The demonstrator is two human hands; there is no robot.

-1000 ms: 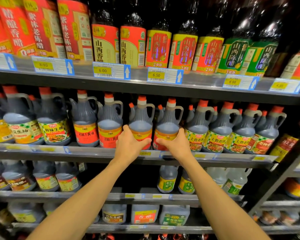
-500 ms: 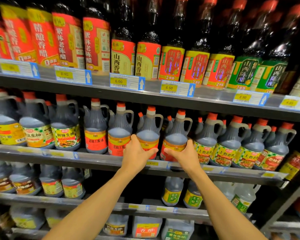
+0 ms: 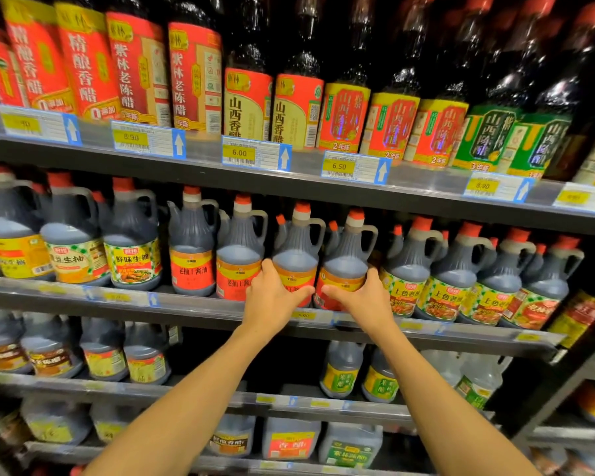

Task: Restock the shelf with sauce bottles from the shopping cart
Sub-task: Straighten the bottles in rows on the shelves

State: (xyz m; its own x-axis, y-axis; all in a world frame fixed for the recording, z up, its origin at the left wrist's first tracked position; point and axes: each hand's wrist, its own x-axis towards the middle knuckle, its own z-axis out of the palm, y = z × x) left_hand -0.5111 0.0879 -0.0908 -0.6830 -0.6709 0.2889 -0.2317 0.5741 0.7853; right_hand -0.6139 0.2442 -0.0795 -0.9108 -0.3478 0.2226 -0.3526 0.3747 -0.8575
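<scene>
- Head view: both arms are reaching forward to the second shelf [image 3: 200,305], where a row of dark sauce jugs with red caps and side handles is standing along the front edge.
- The left hand [image 3: 272,300] is wrapping round the lower body of one red-labelled sauce bottle [image 3: 298,250], fingers curling onto its left side and the thumb lying across the front of the label.
- The right hand [image 3: 364,298] is gripping the neighbouring sauce bottle [image 3: 347,259] just to the right, fingers curling round its right side and the thumb pointing left across the label.
- The two thumbs are nearly meeting between the bottles; both bottles are standing upright on the shelf, touching or almost touching each other.
- Two more red-labelled jugs [image 3: 191,266] are sitting to the left, and green-and-yellow labelled jugs [image 3: 443,290] are lining up to the right.
- Tall vinegar bottles [image 3: 248,101] are filling the top shelf above yellow price tags [image 3: 256,154].
- Lower shelves are holding squat jugs [image 3: 291,439]; details there are blurring.
- The shopping cart is lying outside this view.
</scene>
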